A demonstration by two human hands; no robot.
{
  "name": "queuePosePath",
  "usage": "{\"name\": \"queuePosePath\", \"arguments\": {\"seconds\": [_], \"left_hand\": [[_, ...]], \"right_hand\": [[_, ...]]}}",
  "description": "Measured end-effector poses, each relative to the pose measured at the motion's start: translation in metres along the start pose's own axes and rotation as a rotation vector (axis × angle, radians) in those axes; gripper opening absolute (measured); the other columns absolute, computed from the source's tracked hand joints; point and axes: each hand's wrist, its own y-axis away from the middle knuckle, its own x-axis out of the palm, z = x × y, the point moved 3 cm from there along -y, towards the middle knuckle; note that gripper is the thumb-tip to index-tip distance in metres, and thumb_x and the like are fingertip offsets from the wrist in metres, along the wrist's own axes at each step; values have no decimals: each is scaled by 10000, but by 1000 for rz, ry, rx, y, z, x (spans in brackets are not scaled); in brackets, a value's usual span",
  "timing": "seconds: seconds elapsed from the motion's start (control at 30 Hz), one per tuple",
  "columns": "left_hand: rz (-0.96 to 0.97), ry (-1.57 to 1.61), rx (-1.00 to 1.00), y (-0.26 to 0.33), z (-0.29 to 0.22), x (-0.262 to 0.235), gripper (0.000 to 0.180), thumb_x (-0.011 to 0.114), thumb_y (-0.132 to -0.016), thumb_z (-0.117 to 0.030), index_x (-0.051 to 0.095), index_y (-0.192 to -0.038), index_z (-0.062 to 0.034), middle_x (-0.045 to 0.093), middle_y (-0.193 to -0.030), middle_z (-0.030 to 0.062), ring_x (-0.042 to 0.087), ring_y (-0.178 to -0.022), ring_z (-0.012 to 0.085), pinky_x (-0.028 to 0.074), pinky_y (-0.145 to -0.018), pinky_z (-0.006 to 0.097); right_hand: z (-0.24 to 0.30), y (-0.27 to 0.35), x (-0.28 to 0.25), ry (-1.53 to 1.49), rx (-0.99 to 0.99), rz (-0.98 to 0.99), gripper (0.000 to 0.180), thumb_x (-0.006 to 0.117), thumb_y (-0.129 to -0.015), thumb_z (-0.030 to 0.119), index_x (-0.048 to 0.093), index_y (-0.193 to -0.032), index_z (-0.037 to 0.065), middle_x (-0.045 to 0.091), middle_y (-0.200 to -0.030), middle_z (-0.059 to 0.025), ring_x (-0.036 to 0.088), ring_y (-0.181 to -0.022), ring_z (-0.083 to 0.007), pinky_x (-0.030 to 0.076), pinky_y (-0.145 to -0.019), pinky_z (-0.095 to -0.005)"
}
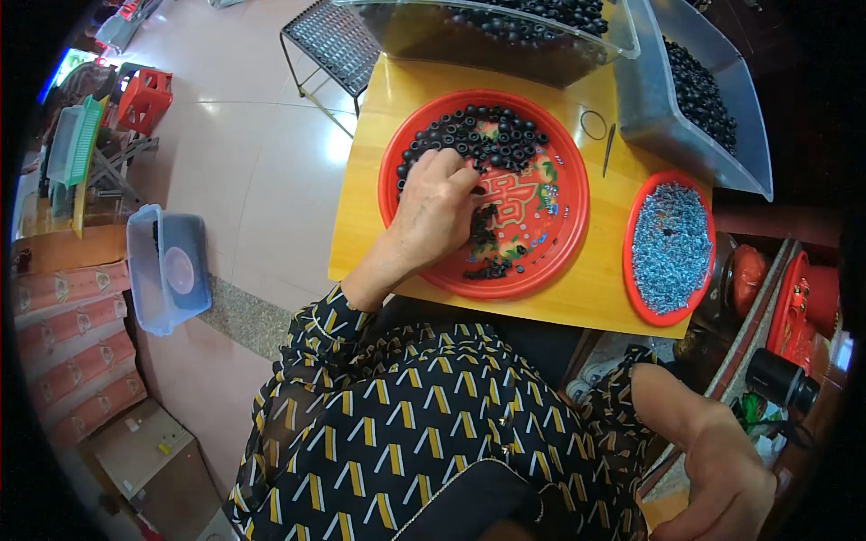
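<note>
On the yellow table lies a round red tray (pixel 577 198) with a printed pattern. Small black round pieces with holes (pixel 505 135) are spread across its far half. My left hand (pixel 437 203) rests over the tray's left part, its fingers bent and pressed together among the black pieces. Whatever its fingertips hold is hidden. Near them, toward the tray's front, sit tiny black parts (pixel 487 268), and a few small clear-blue bits (pixel 549 200) lie to the right. My right hand (pixel 722 487) hangs low at the right, away from the table, its fingertips cut off by the lower edge.
A red oval dish (pixel 629 243) full of small clear-blue pieces stands at the table's right. Behind are two plastic bins (pixel 487 59) (pixel 649 99) of black pieces. Thin tweezers (pixel 609 149) and a dark ring (pixel 593 124) lie nearby. A bluish tub (pixel 167 270) stands on the floor.
</note>
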Motion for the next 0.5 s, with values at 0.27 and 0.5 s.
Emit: {"name": "queuePosePath", "arguments": {"seconds": [0.27,0.5], "left_hand": [[237,1121,-540,30,-16,-2,192,623,-818,-5,596,-1002,46,595,-960,46,581,-845,111,492,-749,272],[191,1476,-595,44,-17,-1,197,589,-843,15,590,-1038,41,621,-886,27,582,-808,91,485,-733,223]], "right_hand": [[-13,8,1,-18,120,26,105,536,-861,145,592,-856,56,519,-615,-78,520,-560,-197,446,-503,-312],[-15,35,-4,23,145,114,254,526,-870,209,581,-1039,27,611,-771,-114,597,-679,-243,492,-567,-362]]}}
